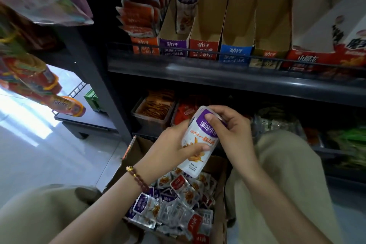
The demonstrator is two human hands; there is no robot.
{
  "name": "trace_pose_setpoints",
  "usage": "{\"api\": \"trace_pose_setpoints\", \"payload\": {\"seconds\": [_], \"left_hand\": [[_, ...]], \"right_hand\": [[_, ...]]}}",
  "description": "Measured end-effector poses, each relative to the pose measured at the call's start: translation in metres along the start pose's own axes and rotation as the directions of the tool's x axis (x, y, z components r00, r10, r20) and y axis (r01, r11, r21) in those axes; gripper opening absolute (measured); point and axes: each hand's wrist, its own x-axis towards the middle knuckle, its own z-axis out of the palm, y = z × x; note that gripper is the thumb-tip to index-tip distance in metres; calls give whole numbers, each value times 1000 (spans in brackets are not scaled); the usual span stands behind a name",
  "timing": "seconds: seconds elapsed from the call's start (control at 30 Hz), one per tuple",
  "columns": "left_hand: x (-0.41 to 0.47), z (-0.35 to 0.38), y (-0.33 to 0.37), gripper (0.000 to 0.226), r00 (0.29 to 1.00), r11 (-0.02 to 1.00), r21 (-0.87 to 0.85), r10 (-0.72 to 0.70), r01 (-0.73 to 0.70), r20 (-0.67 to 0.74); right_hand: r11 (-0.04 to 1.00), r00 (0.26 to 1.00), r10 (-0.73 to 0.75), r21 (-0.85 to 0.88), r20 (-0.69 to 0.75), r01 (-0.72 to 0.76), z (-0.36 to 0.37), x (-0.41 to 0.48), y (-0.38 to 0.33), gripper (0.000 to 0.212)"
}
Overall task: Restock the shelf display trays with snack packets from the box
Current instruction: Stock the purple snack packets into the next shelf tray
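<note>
I cannot tell how many purple snack packets [200, 140] I hold, because my fingers hide their edges. My left hand [174, 144] grips the middle and my right hand [231, 130] pinches the top, just above the box [136, 150]. The box's near end is cut off. My left arm covers part of its heap of packets [174, 204]. High above the box, five narrow trays [204, 49] stand in a row on the shelf [198, 67]. One standing packet [187, 6] is in the purple tray [173, 45].

Dark beaded bracelet [137, 177], perhaps wooden, left wrist; khaki trousers [287, 168]
</note>
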Motion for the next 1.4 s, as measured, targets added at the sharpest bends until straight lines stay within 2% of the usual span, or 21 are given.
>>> {"api": "trace_pose_setpoints", "payload": {"seconds": [0.3,0.47,0.63,0.77,0.83,0.9,0.97,1.0,1.07,1.17,1.23,1.33,1.4], "left_hand": [[2,4,4,30,999,999,31,43,-43,-4],[5,8,2,27,999,999,-21,29,-29,-30],[11,10,5,30,996,996,-85,3,-11,-85],[17,3,7,25,986,991,-131,-46,25,-162],[20,-2,7,25,984,993,-120,-33,12,-175],[22,-8,10,34,984,995,-103,-6,-12,-176],[25,-16,10,50,983,999,16,40,-37,-181],[27,-21,10,57,980,989,141,77,-51,-182],[31,-31,9,56,974,940,336,130,-61,-185],[38,-42,9,43,961,919,390,152,-51,-232],[45,-50,11,45,946,919,392,160,-38,-283],[62,-61,15,59,896,890,452,251,-65,-366],[75,-67,13,58,820,894,431,332,-117,-466]], "right_hand": [[992,993,91,91,-69,-84,4,-3,2,16],[998,996,56,39,-71,-53,5,-2,0,19],[1000,999,22,1,-25,-22,-1,2,-6,10],[995,995,95,19,-30,-94,-10,8,-8,37],[994,991,111,-17,69,-110,-13,13,-11,45],[995,986,86,-59,142,-78,-10,20,-14,45],[996,984,58,-73,169,-46,-7,30,-18,38],[995,980,48,-94,193,-30,-6,35,-21,35],[986,961,39,-166,275,8,-5,48,-28,37],[977,911,43,-209,410,49,-5,67,-42,42],[970,889,-3,-214,457,113,-2,80,-50,35],[938,888,-136,-230,439,258,4,101,-61,26],[920,901,-219,-227,375,318,7,114,-66,24]]}}
